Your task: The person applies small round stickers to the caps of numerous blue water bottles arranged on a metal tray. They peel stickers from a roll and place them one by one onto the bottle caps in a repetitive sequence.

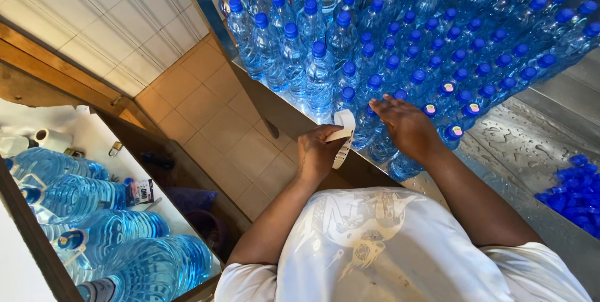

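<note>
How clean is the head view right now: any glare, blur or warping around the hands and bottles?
Head view: sharp at the left hand holding a white label strip and at the right hand on the blue-capped clear plastic bottles; wet steel table glares; wide-lens bending at edges, tiled floor tilted.

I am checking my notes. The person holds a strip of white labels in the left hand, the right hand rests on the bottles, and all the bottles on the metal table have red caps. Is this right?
Not quite. The head view shows that the bottles on the metal table have blue caps, not red. The rest holds: the left hand holds the strip of white labels, and the right hand rests on the bottles.
</note>
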